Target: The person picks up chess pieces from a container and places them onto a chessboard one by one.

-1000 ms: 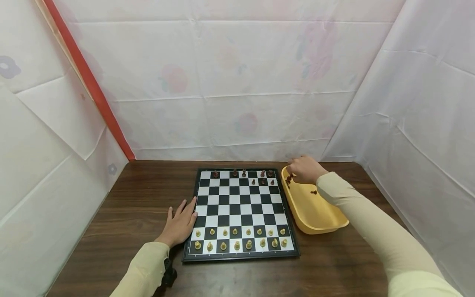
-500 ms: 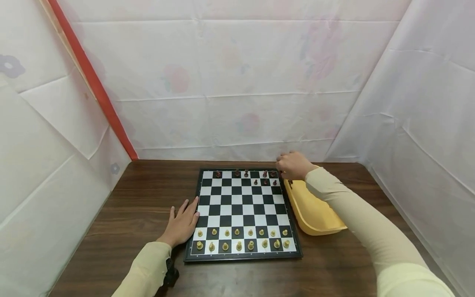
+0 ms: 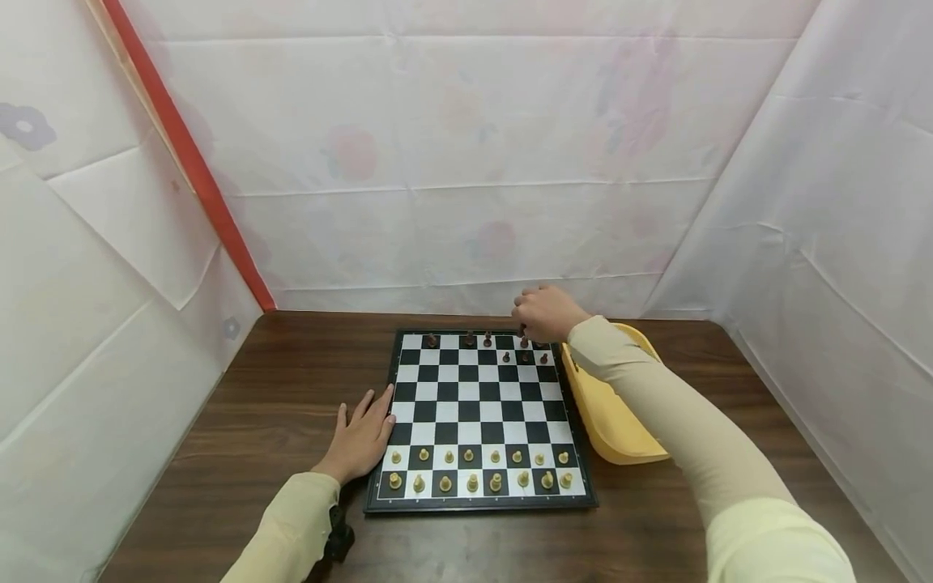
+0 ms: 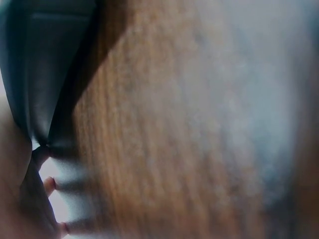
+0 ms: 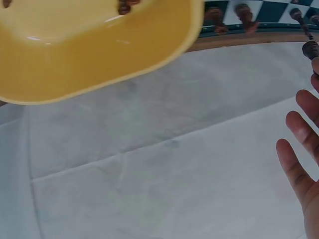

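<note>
My right hand (image 3: 543,314) hovers over the far right corner of the chessboard (image 3: 481,417), thumb and forefinger pinching a dark chess piece (image 5: 310,49) by its head so its base can come down onto a square; my other fingers (image 5: 299,132) fan out straight, clear of the dark pieces (image 3: 487,340) already standing there. My left hand (image 3: 360,437) lies flat, fingers relaxed, against the chessboard's left edge, steadying it. The yellow tray (image 3: 608,413) sits just right of the chessboard, within reach.
</note>
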